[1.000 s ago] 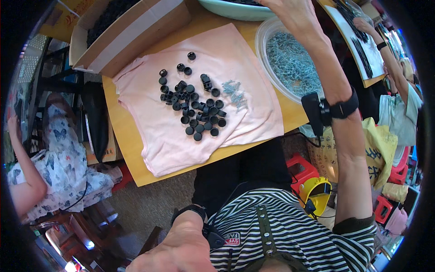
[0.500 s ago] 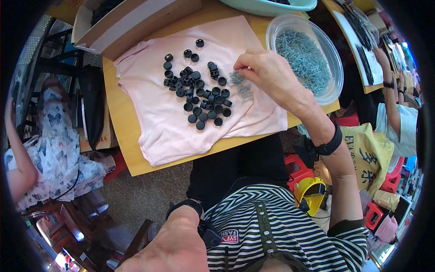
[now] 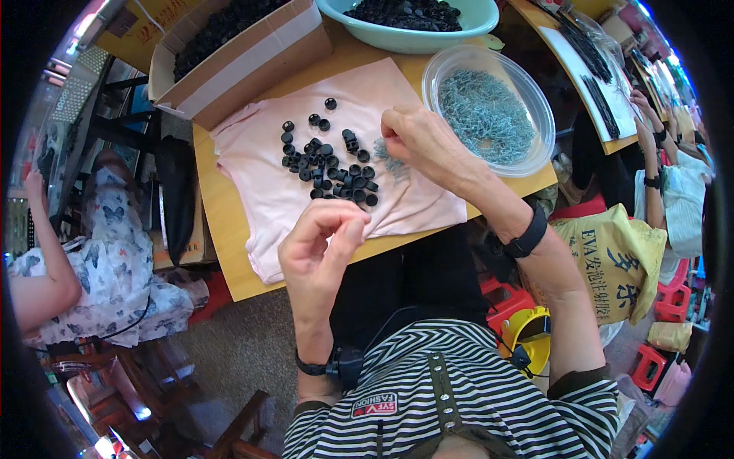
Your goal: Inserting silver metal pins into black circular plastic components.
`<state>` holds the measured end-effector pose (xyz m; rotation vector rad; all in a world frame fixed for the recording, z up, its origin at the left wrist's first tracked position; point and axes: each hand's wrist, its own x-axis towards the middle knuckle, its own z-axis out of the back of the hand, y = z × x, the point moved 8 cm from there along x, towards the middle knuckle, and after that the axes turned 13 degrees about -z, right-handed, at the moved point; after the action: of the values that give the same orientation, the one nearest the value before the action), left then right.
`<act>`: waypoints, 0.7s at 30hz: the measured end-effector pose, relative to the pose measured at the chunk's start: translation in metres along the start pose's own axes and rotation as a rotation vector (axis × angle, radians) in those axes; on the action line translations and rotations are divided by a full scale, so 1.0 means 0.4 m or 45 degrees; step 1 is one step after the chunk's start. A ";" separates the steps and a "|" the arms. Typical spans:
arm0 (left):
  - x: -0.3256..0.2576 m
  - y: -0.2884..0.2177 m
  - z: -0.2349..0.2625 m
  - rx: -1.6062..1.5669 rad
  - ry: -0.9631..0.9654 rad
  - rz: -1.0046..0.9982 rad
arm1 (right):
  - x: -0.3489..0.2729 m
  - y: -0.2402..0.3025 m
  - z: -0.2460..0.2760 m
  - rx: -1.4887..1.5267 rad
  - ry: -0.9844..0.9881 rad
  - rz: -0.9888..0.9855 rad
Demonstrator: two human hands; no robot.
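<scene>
My left hand [image 3: 317, 252] is raised at the near edge of the pink cloth [image 3: 264, 183], thumb and fingertips pinched together. Whatever it may hold is too small or hidden to name. Just beyond it lies a loose cluster of small round black plastic caps [image 3: 326, 150], some turned hollow side up. My right hand [image 3: 424, 145] hovers over the cloth's right part with its fingers curled closed; their tips hide anything between them. Right beside those fingers is a little heap of small grey-blue screws [image 3: 390, 159]. Many more such screws [image 3: 489, 115] fill a clear round plastic tub [image 3: 541, 149].
An open cardboard box [image 3: 252, 65] of black parts stands at the table's far left. Behind the tub sits a pale green basin [image 3: 405, 38] of black pieces. The wooden table [image 3: 222, 229] ends close to my lap. Other people sit on both sides.
My left hand has come up from the lower edge to the cloth's near edge, its fingers now pinched. The right hand remains by the small screw heap, fingers more curled. The view has shifted.
</scene>
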<state>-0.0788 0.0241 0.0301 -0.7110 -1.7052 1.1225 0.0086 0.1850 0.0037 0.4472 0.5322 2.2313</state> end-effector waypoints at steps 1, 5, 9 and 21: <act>-0.003 0.031 0.003 -0.075 -0.064 0.105 | -0.001 -0.005 0.003 0.059 0.033 -0.029; -0.005 0.087 0.002 0.073 -0.075 0.218 | -0.019 -0.019 0.024 0.297 0.112 -0.103; 0.012 0.116 -0.013 0.289 0.027 0.116 | -0.046 -0.023 0.038 0.524 0.136 -0.133; 0.093 0.109 -0.095 0.477 0.136 -0.197 | -0.116 -0.041 0.055 1.077 0.318 -0.348</act>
<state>-0.0596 0.0869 0.0101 -0.3894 -1.3823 1.2268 0.0583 0.1649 0.0072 0.4719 1.5820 1.7211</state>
